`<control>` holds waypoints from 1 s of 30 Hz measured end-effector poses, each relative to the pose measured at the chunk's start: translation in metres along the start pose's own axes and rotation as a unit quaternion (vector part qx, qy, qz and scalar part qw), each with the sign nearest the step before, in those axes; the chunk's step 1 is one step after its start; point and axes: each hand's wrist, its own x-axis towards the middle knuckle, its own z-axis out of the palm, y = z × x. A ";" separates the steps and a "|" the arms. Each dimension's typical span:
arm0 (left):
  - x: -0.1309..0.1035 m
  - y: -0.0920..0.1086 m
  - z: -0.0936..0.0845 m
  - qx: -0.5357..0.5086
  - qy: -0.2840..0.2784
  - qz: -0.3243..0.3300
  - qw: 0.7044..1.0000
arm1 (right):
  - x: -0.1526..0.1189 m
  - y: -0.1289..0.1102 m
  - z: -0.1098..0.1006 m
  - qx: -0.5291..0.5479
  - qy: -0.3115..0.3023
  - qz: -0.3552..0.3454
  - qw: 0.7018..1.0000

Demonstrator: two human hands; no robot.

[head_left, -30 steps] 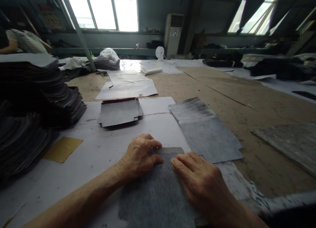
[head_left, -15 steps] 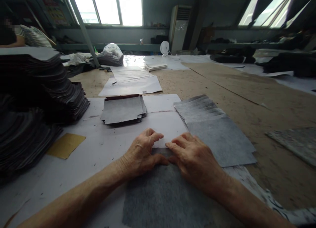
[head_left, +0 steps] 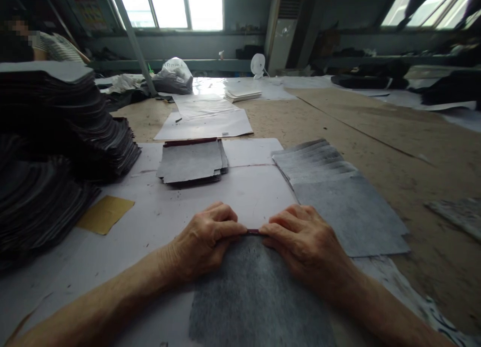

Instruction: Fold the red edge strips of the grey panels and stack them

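Observation:
A grey felt-like sheet (head_left: 259,292) lies on the white paper in front of me. Its far edge is turned over into a narrow dark red fold (head_left: 253,231). My left hand (head_left: 208,236) pinches the left part of that folded edge, fingers curled and thumb pressed on top. My right hand (head_left: 306,241) grips the right part the same way, a short stretch of the red strip showing between them. Right of it, a fanned pile of grey sheets (head_left: 345,206) lies close by. Farther off sits a small stack of pieces with red folded edges (head_left: 191,161).
Tall stacks of dark sheets (head_left: 67,121) stand on the left, with a yellow-brown square (head_left: 105,214) beside them. A small white fan (head_left: 258,66) and a plastic bag (head_left: 173,77) are at the back. Another person (head_left: 56,48) is at the far left.
The sheet's far edge has been folded over, so dark red now shows between my hands. My fingers have closed down onto it. The view has shifted slightly.

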 end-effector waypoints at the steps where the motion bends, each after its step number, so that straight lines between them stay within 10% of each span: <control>1: -0.001 0.000 0.001 0.010 -0.002 0.016 1.000 | -0.001 -0.001 0.000 -0.009 0.002 -0.009 1.000; 23: -0.001 0.003 -0.007 0.091 -0.095 0.055 0.990 | 0.003 -0.023 0.007 -0.123 -0.023 -0.073 0.989; 30: -0.019 -0.011 -0.024 0.086 -0.027 0.046 0.995 | 0.003 -0.023 0.009 -0.088 -0.006 -0.074 0.993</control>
